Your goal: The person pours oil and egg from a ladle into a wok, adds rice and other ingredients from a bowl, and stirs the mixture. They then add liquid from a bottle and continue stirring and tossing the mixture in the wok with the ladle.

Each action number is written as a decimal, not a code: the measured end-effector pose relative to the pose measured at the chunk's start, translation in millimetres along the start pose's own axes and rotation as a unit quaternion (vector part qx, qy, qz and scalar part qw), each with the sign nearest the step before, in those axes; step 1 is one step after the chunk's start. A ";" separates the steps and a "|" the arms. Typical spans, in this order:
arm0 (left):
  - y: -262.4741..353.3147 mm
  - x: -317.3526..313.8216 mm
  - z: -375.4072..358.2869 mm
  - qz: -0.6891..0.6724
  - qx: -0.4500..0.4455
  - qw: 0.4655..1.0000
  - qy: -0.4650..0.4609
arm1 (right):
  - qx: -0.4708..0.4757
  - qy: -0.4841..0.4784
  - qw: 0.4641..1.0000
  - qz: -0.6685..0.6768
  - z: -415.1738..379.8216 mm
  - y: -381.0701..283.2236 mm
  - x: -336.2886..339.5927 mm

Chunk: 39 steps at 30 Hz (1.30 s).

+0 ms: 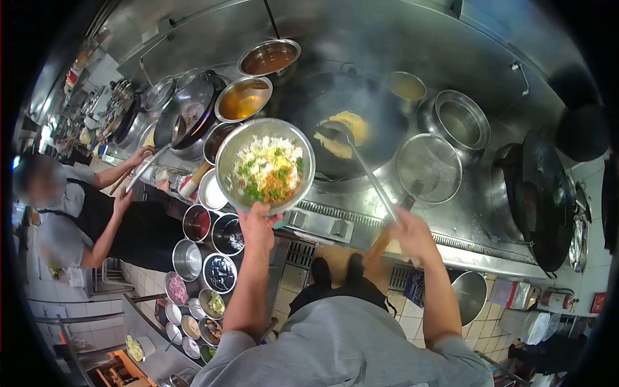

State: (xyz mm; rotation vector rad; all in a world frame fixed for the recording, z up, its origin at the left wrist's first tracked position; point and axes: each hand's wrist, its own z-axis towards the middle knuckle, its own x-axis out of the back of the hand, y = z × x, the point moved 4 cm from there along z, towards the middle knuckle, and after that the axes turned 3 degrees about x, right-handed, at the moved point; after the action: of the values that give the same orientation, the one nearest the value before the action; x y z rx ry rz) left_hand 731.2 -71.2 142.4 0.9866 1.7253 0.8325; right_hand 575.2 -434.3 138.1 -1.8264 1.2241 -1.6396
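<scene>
My left hand grips the near rim of a perforated metal bowl, held up beside the wok. White rice, chopped green pieces and orange-brown bits lie inside it. My right hand is closed round the handle of a long metal wok ladle. The ladle's head rests at the yellow egg, which spreads in the middle of the large dark wok. Steam hazes the wok's far side.
Bowls of amber liquid and brown sauce stand left of the wok. Right of it are a round mesh strainer, a metal pot and black woks. A co-worker handles another wok at left. Ingredient tubs sit below.
</scene>
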 end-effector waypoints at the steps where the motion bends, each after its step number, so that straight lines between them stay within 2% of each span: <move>1: 3.3 -10.5 6.6 0.019 -0.011 1.000 0.005 | -0.027 -0.023 0.999 0.032 12.0 -1.6 2.7; 2: 3.9 -22.1 16.3 0.042 -0.016 0.999 -0.015 | 0.024 0.023 0.999 -0.010 30.0 7.3 1.5; 4: 7.4 -48.6 38.9 0.086 -0.030 0.994 -0.055 | 0.027 0.076 0.996 -0.034 42.3 20.2 -2.7; 5: 7.5 -66.7 51.8 0.134 -0.052 0.989 -0.041 | 0.024 0.098 0.994 -0.048 50.1 24.4 -0.1; 6: 8.3 -88.5 58.5 0.181 -0.081 0.980 -0.028 | 0.027 0.085 0.996 0.005 47.5 35.5 4.4; 7: 10.6 -107.2 66.4 0.226 -0.108 0.968 -0.013 | -0.013 0.052 0.996 0.077 39.0 33.8 12.2; 9: 7.4 -137.8 94.7 0.352 -0.145 0.924 -0.043 | -0.093 -0.020 0.972 0.216 14.8 33.3 27.2; 11: 6.1 -178.8 104.0 0.470 -0.126 0.872 -0.049 | -0.048 0.024 0.974 0.219 7.5 52.5 21.3; 13: -20.7 -190.4 150.5 0.607 -0.163 0.777 -0.028 | -0.035 0.055 0.980 0.187 4.1 55.2 23.9; 14: -27.7 -203.9 154.9 0.653 -0.183 0.735 -0.020 | -0.102 0.017 0.972 0.210 -1.9 42.4 35.9; 15: -31.7 -219.1 154.5 0.696 -0.202 0.689 -0.013 | -0.087 0.031 0.974 0.205 -0.5 46.8 38.8; 18: -44.5 -244.3 142.4 0.740 -0.219 0.635 -0.038 | -0.059 0.061 0.977 0.195 -1.5 57.5 44.5; 22: -63.5 -253.0 142.2 0.767 -0.254 0.587 -0.057 | -0.074 0.058 0.979 0.181 -6.6 55.4 54.1; 26: -74.1 -245.6 148.8 0.767 -0.289 0.571 -0.053 | -0.060 0.065 0.985 0.147 -5.5 58.2 53.0; 32: -54.1 -243.7 142.9 0.711 -0.330 0.621 -0.018 | -0.042 0.063 0.988 0.132 -3.9 57.2 51.9; 35: -58.1 -237.3 147.8 0.750 -0.306 0.583 -0.060 | -0.068 0.038 0.991 0.110 -4.3 46.6 56.8; 36: -55.6 -232.3 152.3 0.752 -0.307 0.580 -0.055 | -0.040 0.055 0.992 0.102 -2.7 49.5 54.3; 38: -44.3 -227.6 148.6 0.690 -0.321 0.649 -0.002 | 0.018 0.096 0.992 0.086 -0.3 61.8 49.5; 39: -40.2 -224.4 145.3 0.656 -0.326 0.680 0.023 | -0.004 0.080 0.993 0.089 2.1 57.7 52.0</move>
State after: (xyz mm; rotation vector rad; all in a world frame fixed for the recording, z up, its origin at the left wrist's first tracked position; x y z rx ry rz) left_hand 908.9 -274.8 149.6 1.5953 0.3183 2.1680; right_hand 554.1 -507.6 123.8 -1.5637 1.4184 -1.7086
